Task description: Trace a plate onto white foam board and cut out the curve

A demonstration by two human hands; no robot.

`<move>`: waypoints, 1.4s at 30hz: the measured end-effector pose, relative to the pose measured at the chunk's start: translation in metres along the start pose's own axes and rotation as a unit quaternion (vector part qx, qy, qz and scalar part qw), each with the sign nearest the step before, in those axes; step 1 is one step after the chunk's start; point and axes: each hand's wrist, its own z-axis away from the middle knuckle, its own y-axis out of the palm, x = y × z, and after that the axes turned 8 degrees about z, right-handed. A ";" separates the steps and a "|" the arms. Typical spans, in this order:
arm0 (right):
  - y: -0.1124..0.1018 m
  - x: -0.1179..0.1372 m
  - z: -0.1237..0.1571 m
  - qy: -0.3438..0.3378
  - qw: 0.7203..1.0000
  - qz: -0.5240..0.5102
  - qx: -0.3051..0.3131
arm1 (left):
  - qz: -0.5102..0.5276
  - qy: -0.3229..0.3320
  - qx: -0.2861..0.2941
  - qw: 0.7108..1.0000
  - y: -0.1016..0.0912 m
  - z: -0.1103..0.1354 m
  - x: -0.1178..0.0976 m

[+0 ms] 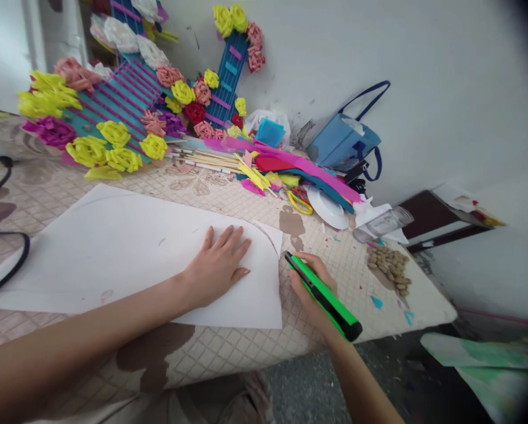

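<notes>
A large white sheet of card (pixel 126 247) lies across the table, with a curved line drawn near its right end. My left hand (pixel 217 265) rests flat on the sheet, its fingers spread, holding nothing. Just beyond the sheet's right edge, my right hand (pixel 312 282) is wrapped round a green utility knife (pixel 323 294) with black parts. The knife's tip points up and left, close to the edge of the sheet where the curve meets it. Whether the blade is out, I cannot tell.
Paper-flower-covered blue guitar shapes (pixel 131 100) stand at the back left. Wooden sticks (pixel 206 160), coloured paper (pixel 308 168), yellow scissors (pixel 300 201) and a clear jar (pixel 385 225) line the back. Peanuts (pixel 390 268) lie at right. A black cable (pixel 23 259) crosses the sheet's left end.
</notes>
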 end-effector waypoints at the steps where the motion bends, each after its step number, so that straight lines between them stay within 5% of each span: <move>1: 0.000 0.001 -0.002 -0.008 1.000 0.002 0.004 | -0.002 -0.001 -0.002 1.000 -0.001 0.000 -0.001; 5: 0.001 -0.001 -0.007 -0.033 0.999 0.003 0.017 | -0.004 0.039 -0.024 0.999 -0.005 -0.002 -0.006; 10: 0.003 -0.004 -0.008 -0.048 0.999 0.011 0.021 | 0.040 0.133 0.015 0.990 -0.001 -0.004 -0.014; 42: 0.004 0.000 -0.006 -0.047 0.997 0.039 0.041 | 0.028 0.112 0.049 0.992 0.008 -0.006 -0.024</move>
